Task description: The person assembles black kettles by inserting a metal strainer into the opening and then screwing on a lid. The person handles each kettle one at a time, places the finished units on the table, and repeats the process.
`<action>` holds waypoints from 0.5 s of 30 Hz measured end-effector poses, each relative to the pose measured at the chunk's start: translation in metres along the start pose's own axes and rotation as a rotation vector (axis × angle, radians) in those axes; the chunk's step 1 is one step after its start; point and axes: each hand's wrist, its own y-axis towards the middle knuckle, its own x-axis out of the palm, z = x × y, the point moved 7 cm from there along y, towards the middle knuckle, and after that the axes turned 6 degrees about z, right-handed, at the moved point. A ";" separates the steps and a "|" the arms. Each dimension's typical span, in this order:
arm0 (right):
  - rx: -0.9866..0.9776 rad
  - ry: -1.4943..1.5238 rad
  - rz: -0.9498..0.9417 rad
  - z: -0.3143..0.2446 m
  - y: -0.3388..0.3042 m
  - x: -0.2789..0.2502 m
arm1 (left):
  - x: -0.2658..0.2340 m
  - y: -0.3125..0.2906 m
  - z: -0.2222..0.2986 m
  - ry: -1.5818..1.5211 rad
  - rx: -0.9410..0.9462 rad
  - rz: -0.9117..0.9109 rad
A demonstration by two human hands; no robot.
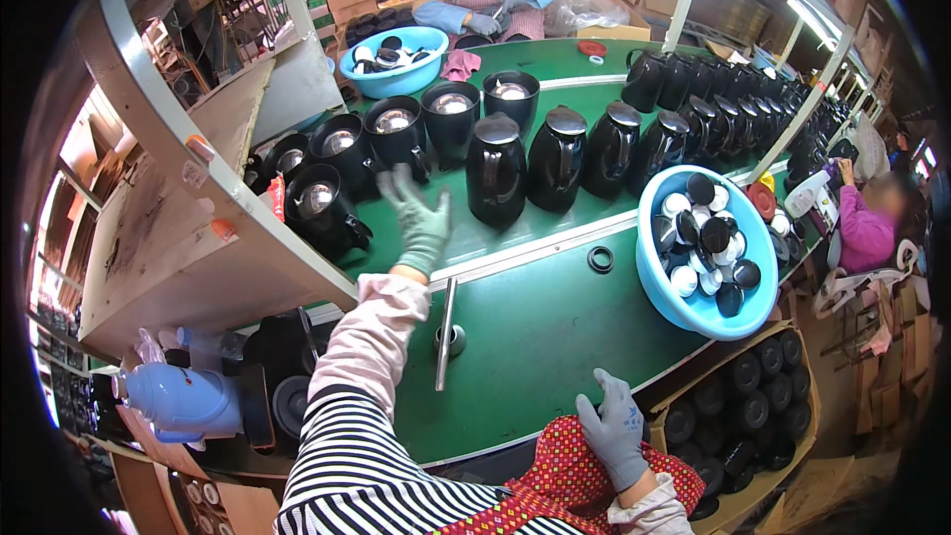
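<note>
Green table [535, 322] spans the scene, its far strip carrying black jugs [555, 163]. Gloved left hand [424, 226] has an open, empty grip, fingers spread, between an open-topped jug [323, 213] on its left and a lidded jug [496, 178] on its right. Gloved right hand [614, 431] rests by the red patterned apron [560, 461], grip loosely open. At right, 1 blue basin [676, 307] holds black and white caps [715, 235]; 1 black ring [600, 259] lies near it.
</note>
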 end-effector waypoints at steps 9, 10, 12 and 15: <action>-0.098 -0.018 0.033 -0.010 -0.001 0.006 | -0.100 0.065 -0.066 0.546 -0.152 0.090; -0.088 -0.019 0.032 -0.008 -0.002 0.003 | -0.094 0.050 -0.048 0.496 -0.064 0.088; 0.032 0.094 0.012 -0.009 -0.005 -0.009 | -0.091 0.015 -0.014 0.418 0.062 0.019; -0.298 -0.006 0.127 -0.026 -0.004 -0.029 | -0.111 -0.049 0.083 0.237 0.213 -0.190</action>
